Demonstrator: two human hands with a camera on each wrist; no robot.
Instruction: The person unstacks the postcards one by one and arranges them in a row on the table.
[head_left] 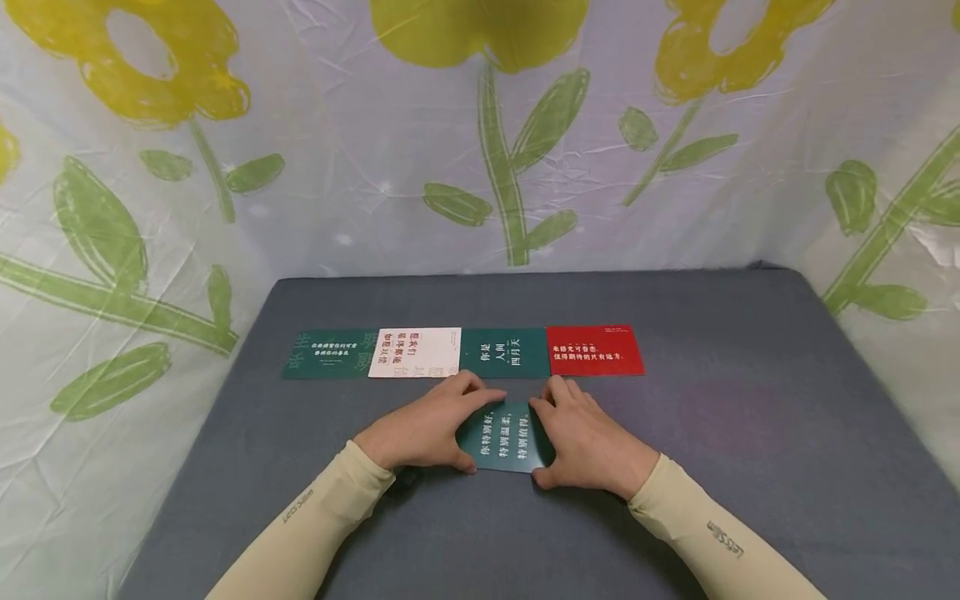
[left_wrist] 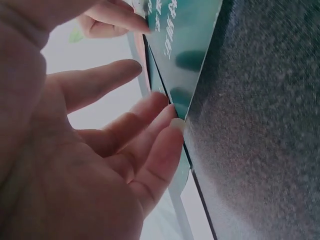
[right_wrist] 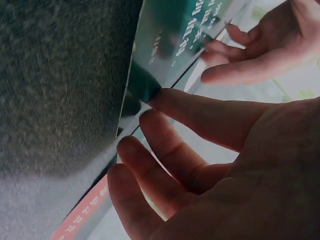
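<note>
A green card [head_left: 504,437] with white characters in vertical lines is between my two hands, close over the grey table. My left hand [head_left: 427,423] holds it from the left, thumb at the near corner and forefinger at the far edge. From the right, my right hand [head_left: 592,437] holds it the same way, fingers bent at the far corner. Both wrist views show fingertips right at the card's edge, the thumbs mostly hidden. Just beyond lies a row of cards: a dark green one [head_left: 318,364], a white one [head_left: 415,350], another green one [head_left: 517,367] and a red one [head_left: 597,362].
The table [head_left: 750,500] has a grey cloth cover. Behind and beside it hangs a white curtain [head_left: 360,208] printed with yellow flowers and green leaves. Next to my left wrist, a small dark object [head_left: 407,477] partly shows.
</note>
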